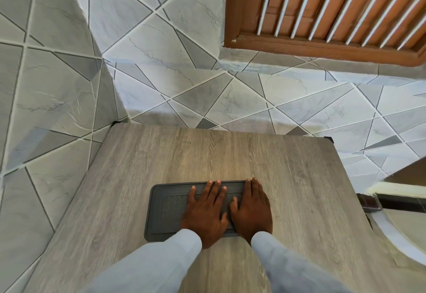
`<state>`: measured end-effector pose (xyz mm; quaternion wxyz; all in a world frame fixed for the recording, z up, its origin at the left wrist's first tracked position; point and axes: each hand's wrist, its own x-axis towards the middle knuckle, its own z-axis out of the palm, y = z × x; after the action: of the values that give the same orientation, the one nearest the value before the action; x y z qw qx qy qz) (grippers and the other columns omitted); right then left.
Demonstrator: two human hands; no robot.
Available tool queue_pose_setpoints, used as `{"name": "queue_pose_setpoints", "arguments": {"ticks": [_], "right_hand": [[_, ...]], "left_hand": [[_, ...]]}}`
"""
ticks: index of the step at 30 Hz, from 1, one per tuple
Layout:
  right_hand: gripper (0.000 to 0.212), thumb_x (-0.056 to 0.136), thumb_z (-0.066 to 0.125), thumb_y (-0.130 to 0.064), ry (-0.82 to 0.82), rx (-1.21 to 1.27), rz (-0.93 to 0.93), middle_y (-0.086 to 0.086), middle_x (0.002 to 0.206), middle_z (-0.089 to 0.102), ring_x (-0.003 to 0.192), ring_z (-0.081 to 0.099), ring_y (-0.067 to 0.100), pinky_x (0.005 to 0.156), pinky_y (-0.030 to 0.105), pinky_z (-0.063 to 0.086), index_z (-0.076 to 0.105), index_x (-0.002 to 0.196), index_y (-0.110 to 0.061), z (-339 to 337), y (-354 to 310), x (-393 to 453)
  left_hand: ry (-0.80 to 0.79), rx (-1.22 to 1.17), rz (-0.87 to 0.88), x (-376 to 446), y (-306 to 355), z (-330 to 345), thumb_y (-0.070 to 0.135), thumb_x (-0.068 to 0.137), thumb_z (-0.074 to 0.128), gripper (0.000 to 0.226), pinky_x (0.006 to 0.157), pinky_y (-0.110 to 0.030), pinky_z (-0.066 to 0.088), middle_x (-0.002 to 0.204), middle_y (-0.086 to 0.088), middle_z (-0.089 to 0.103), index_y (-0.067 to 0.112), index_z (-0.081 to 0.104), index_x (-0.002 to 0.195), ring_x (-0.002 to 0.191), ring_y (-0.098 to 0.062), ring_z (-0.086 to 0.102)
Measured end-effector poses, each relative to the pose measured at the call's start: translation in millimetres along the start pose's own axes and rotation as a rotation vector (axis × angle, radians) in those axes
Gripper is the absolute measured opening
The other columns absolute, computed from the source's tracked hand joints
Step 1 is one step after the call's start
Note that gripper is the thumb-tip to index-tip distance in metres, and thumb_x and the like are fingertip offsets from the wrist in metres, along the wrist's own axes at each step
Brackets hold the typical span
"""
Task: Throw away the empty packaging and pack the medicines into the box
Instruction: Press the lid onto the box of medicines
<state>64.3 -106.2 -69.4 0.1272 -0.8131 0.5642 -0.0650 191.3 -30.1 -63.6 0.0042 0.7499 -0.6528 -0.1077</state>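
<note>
I stand over a grey wood-grain worktop [230, 154] set against a wall of pale tiles [161, 73] cut in triangles, with a brown slatted shutter [334, 9] above on my right. Near the front of the worktop lies a flat, dark grey box [166, 212] with a rounded rim and a dotted panel in its lid; the lid is on, and no medicines or packaging show anywhere. My left hand [204, 212] lies flat on the lid with its fingers [208, 189] straight and spread; my right hand [252, 209] lies flat beside it at the box's right end, fingers together, gripping nothing. I judge the box stiff moulded plastic, light, and somewhat slick; best taken by the rim at both short ends.
</note>
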Motion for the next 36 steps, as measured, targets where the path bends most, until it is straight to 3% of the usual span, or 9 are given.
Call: {"name": "queue_pose_setpoints", "arguments": {"ticks": [2, 5, 7, 9, 11, 13, 16, 27, 36], "right_hand": [[0.079, 0.083, 0.014, -0.049, -0.024, 0.024, 0.016, 0.013, 0.160, 0.019, 0.148, 0.018, 0.027, 0.119, 0.038, 0.016, 0.019, 0.151, -0.009, -5, 0, -2], [0.065, 0.091, 0.026, -0.044, -0.010, 0.115, 0.071, 0.010, 0.155, 0.032, 0.140, 0.032, 0.027, 0.115, 0.041, 0.024, 0.028, 0.147, -0.012, -14, -1, -4], [0.052, 0.094, 0.039, -0.037, 0.030, 0.206, 0.212, 0.010, 0.138, 0.050, 0.124, 0.049, 0.030, 0.106, 0.045, 0.036, 0.039, 0.140, -0.013, -18, 2, -7], [0.039, 0.095, 0.042, -0.036, 0.029, 0.341, 0.382, 0.013, 0.116, 0.063, 0.103, 0.060, 0.030, 0.095, 0.044, 0.047, 0.055, 0.121, -0.010, -22, 8, -9], [0.035, 0.096, 0.041, -0.038, -0.006, 0.489, 0.455, 0.011, 0.089, 0.066, 0.079, 0.063, 0.024, 0.081, 0.044, 0.055, 0.061, 0.090, -0.010, -22, 15, -13], [0.037, 0.097, 0.043, -0.038, -0.020, 0.574, 0.477, 0.008, 0.079, 0.064, 0.071, 0.061, 0.023, 0.076, 0.044, 0.055, 0.058, 0.079, -0.010, -22, 18, -17], [0.036, 0.098, 0.043, -0.037, -0.021, 0.642, 0.529, 0.008, 0.079, 0.063, 0.074, 0.061, 0.025, 0.076, 0.042, 0.054, 0.057, 0.080, -0.010, -19, 19, -16], [0.050, 0.099, 0.027, -0.048, -0.027, 0.599, 0.621, 0.014, 0.101, 0.062, 0.085, 0.055, 0.029, 0.081, 0.040, 0.047, 0.054, 0.107, -0.007, -18, 29, 6], [0.061, 0.097, 0.021, -0.056, -0.053, 0.642, 0.677, 0.014, 0.102, 0.060, 0.090, 0.055, 0.031, 0.087, 0.043, 0.048, 0.053, 0.112, -0.007, -8, 33, 11]], "left_hand": [[-0.018, -0.020, 0.013, -2, -2, -11, 0.048, 0.092, 0.020, 0.065, 0.117, -0.053, -0.005, 0.162, 0.001, -0.002, 0.025, 0.002, 0.151, 0.148, -0.018, -0.007], [0.096, -0.182, -0.072, -14, -23, -31, 0.045, 0.090, 0.030, 0.061, 0.117, -0.046, 0.015, 0.156, -0.001, 0.026, 0.028, 0.020, 0.148, 0.145, -0.021, 0.020], [0.290, -0.259, -0.269, -33, -48, -43, 0.040, 0.088, 0.041, 0.054, 0.106, -0.043, 0.034, 0.139, -0.005, 0.050, 0.023, 0.040, 0.139, 0.127, -0.025, 0.045], [0.382, -0.358, -0.593, -51, -80, -42, 0.036, 0.089, 0.049, 0.046, 0.098, -0.048, 0.041, 0.130, -0.010, 0.054, 0.018, 0.048, 0.132, 0.118, -0.031, 0.051], [0.303, -0.625, -0.871, -63, -105, -36, 0.040, 0.090, 0.046, 0.041, 0.092, -0.048, 0.046, 0.121, -0.016, 0.058, 0.012, 0.057, 0.118, 0.106, -0.035, 0.056], [0.179, -0.938, -0.967, -64, -114, -28, 0.037, 0.094, 0.038, 0.039, 0.082, -0.040, 0.047, 0.103, -0.017, 0.063, 0.005, 0.060, 0.093, 0.087, -0.032, 0.059], [0.094, -1.070, -0.974, -58, -114, -19, 0.029, 0.099, 0.041, 0.036, 0.080, -0.040, 0.048, 0.098, -0.020, 0.065, 0.003, 0.063, 0.090, 0.084, -0.032, 0.059], [0.190, -0.824, -0.865, 3, -106, -26, 0.021, 0.100, 0.037, 0.032, 0.086, -0.039, 0.045, 0.113, -0.023, 0.061, -0.001, 0.058, 0.109, 0.101, -0.038, 0.058], [0.308, -0.642, -0.764, 8, -104, -4, 0.028, 0.101, 0.027, 0.032, 0.077, -0.037, 0.044, 0.101, -0.016, 0.060, 0.007, 0.051, 0.097, 0.086, -0.031, 0.058]]}}
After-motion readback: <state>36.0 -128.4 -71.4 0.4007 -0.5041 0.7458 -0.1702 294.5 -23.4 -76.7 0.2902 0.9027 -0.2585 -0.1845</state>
